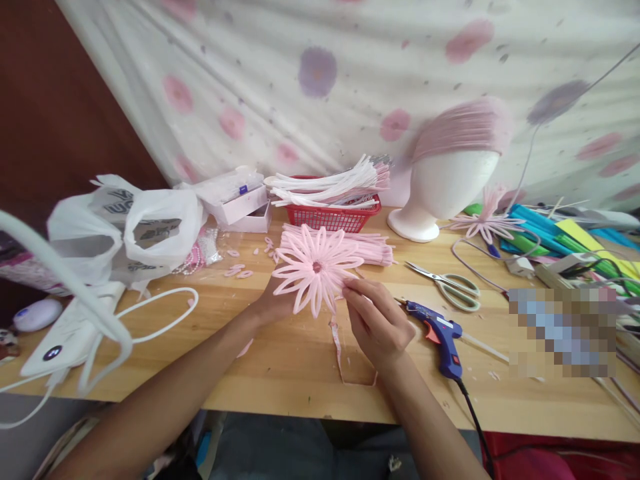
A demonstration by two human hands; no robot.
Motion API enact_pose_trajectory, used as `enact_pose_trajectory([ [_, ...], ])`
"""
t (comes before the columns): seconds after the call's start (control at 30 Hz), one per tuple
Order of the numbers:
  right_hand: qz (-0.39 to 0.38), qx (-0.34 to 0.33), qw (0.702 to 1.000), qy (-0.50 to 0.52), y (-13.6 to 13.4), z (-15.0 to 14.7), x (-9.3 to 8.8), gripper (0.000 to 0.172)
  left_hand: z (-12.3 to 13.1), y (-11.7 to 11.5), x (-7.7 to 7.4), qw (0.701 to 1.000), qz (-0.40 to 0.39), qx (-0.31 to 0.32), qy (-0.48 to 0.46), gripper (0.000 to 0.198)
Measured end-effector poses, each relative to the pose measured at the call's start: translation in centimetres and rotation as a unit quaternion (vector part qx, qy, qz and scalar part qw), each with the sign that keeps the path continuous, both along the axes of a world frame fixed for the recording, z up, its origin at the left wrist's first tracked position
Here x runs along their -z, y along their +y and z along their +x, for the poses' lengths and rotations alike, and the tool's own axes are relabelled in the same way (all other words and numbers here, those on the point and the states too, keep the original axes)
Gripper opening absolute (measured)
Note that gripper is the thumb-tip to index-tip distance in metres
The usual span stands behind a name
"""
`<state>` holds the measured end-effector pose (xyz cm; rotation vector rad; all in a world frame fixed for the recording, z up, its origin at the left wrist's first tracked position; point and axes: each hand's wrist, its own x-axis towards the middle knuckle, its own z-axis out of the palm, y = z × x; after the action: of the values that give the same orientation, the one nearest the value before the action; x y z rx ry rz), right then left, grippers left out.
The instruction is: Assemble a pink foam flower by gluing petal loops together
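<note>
Shaping step, I'd judge. Pink flower (pixel 317 267) is up over the bench (pixel 280 387), nearer than the red basket (pixel 327 217). My right grip (pixel 377 321) pinches its right edge; left grip (pixel 274 303) is partly hidden behind, can't tell closure. Next calls for light, even spreading.

A wooden table (pixel 280 393) bears scissors (pixel 442 280), a glue gun (pixel 447 337) (blue) and a red basket (pixel 327 219).

Bright on the curtain (pixel 360 40), dark under the table (pixel 280 380). Stretched near the edges, a bit fuzzy all over, and blocky at the right.
</note>
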<state>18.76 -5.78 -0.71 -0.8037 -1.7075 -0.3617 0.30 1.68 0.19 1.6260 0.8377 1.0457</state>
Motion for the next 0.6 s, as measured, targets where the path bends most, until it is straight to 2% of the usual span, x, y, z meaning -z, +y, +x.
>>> enact_pose_trajectory([
  [0.2, -0.001, 0.001, 1.000, 0.001, 0.00, -0.04, -0.03, 0.032, -0.23, -0.01, -0.05, 1.000, 0.000, 0.008, 0.005, 0.026],
  [0.4, 0.000, 0.002, 1.000, -0.005, 0.00, -0.02, -0.04, 0.031, 0.02, 0.07, 0.27, 1.000, -0.003, -0.021, 0.006, 0.027],
  [0.6, -0.001, -0.001, 1.000, -0.002, -0.01, -0.05, -0.05, 0.031, 0.03, 0.19, 0.30, 1.000, -0.017, -0.005, 0.003, 0.028],
])
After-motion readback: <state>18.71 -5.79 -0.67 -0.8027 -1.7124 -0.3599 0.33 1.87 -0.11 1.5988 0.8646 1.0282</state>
